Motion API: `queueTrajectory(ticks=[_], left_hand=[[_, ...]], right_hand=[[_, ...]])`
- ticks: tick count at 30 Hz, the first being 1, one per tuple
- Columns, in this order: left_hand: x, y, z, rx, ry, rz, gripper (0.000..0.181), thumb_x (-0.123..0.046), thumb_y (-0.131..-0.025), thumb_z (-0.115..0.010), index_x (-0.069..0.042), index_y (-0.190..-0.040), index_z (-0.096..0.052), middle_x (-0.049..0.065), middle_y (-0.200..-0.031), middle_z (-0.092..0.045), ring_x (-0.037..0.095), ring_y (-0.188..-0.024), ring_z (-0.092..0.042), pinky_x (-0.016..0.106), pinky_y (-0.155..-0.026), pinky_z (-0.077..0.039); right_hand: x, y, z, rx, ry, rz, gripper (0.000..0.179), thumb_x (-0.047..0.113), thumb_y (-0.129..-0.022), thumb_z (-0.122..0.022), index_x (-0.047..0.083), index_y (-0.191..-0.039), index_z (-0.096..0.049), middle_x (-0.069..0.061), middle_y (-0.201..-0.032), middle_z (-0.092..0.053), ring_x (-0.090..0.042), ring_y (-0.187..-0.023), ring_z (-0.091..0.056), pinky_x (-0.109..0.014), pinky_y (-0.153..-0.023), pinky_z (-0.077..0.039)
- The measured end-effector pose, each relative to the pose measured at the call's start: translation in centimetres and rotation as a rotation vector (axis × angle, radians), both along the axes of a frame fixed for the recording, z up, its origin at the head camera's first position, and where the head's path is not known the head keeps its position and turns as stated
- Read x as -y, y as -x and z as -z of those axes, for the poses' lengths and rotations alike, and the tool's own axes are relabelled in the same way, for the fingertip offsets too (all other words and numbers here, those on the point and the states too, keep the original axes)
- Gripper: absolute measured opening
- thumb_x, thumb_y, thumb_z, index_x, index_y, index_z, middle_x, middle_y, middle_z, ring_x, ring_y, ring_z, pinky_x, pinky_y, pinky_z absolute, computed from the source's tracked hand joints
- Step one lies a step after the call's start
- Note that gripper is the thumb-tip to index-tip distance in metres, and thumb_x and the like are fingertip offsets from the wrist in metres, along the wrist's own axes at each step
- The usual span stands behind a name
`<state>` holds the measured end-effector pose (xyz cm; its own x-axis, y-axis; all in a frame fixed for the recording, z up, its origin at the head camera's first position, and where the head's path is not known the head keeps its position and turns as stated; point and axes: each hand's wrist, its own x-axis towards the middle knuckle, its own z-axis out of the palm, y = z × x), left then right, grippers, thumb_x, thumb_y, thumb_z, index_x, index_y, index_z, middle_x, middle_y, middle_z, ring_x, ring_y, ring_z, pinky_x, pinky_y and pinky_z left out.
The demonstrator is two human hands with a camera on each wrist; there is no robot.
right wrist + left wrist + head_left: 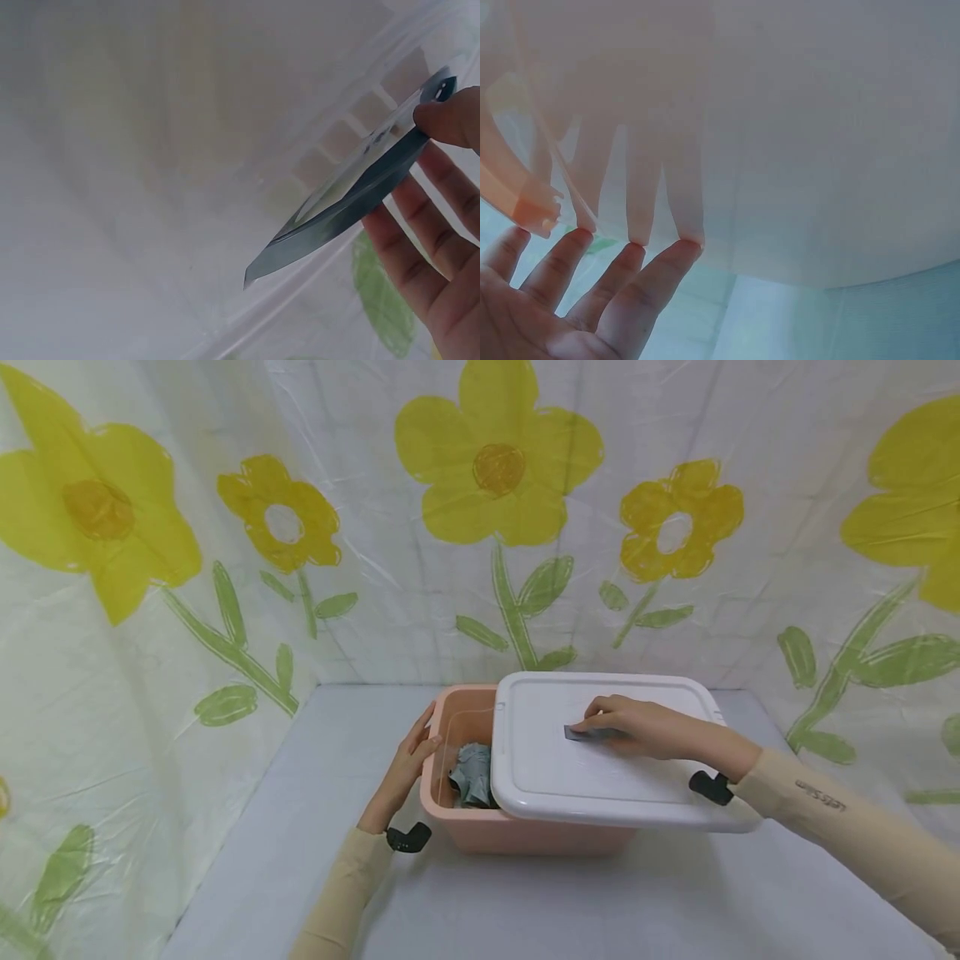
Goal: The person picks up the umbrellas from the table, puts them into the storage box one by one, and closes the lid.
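Note:
A pink plastic storage box [532, 841] stands on the table with its white lid [540, 781] shifted to the right, uncovering the left end. Through that gap shows a crumpled grey-green bundle [474, 770], possibly cloth; the lid hides the rest of the inside. My right hand [648, 728] grips the grey handle [330, 225] in the middle of the lid, thumb on one side and fingers on the other. At the box's left end, my left hand [400, 777] rests against the outer wall. Its straight fingertips [686, 251] touch the glossy pink surface in the left wrist view.
The pale table [315, 827] extends to the left and front of the box. Behind it hangs a translucent curtain [390, 610] with yellow flowers. The lid's right part overhangs the table beyond the box.

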<state>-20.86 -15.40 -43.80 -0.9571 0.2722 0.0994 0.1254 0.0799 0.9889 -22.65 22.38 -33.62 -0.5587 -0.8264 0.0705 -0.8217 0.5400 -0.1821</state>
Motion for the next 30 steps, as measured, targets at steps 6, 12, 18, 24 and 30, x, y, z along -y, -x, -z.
queueTrajectory(ticks=[6,12,18,24,30], left_hand=[[0.0,0.0,0.2,-0.013,0.003,-0.012,0.057,-0.022,-0.099,-0.041,-0.025,-0.149,-0.015,0.017,-0.147,-0.031,0.042,-0.129,-0.037,0.052,-0.092,-0.044],[0.0,0.0,0.2,-0.011,0.009,-0.009,0.056,-0.023,-0.099,-0.041,-0.027,-0.149,-0.014,0.017,-0.147,-0.032,0.042,-0.128,-0.038,0.051,-0.091,-0.044],[-0.1,-0.1,0.0,0.017,0.013,0.001,0.056,-0.024,-0.1,-0.039,-0.028,-0.149,-0.013,0.017,-0.147,-0.031,0.038,-0.129,-0.038,0.051,-0.093,-0.043],[-0.4,-0.2,-0.8,0.071,0.01,0.005,0.054,-0.029,-0.101,-0.032,-0.027,-0.15,-0.009,0.008,-0.153,-0.018,0.034,-0.134,-0.03,0.054,-0.099,-0.036],[-0.5,-0.4,-1.5,0.083,0.013,0.025,0.051,-0.032,-0.102,-0.023,-0.026,-0.15,-0.007,0.001,-0.155,-0.006,0.035,-0.136,-0.024,0.057,-0.101,-0.032]], right_hand=[[1.2,0.1,-0.1,0.022,-0.001,-0.011,0.046,0.002,-0.086,-0.063,0.021,-0.128,-0.058,-0.002,-0.116,-0.056,-0.019,-0.105,-0.054,-0.037,-0.082,-0.047],[2.4,0.2,-0.1,0.026,-0.007,-0.036,0.046,0.003,-0.086,-0.063,0.021,-0.128,-0.057,-0.003,-0.116,-0.055,-0.019,-0.105,-0.054,-0.037,-0.083,-0.047],[3.6,0.3,0.1,0.044,-0.012,-0.055,0.047,0.003,-0.086,-0.063,0.021,-0.129,-0.057,-0.003,-0.116,-0.055,-0.018,-0.103,-0.053,-0.037,-0.083,-0.047],[4.8,0.6,0.0,0.049,-0.022,-0.063,0.047,0.004,-0.087,-0.062,0.021,-0.13,-0.056,-0.004,-0.118,-0.054,-0.019,-0.105,-0.052,-0.036,-0.084,-0.046],[6.1,1.0,-0.3,0.057,-0.043,-0.064,0.047,0.005,-0.088,-0.061,0.022,-0.131,-0.055,-0.003,-0.119,-0.054,-0.018,-0.104,-0.052,-0.035,-0.084,-0.046]])
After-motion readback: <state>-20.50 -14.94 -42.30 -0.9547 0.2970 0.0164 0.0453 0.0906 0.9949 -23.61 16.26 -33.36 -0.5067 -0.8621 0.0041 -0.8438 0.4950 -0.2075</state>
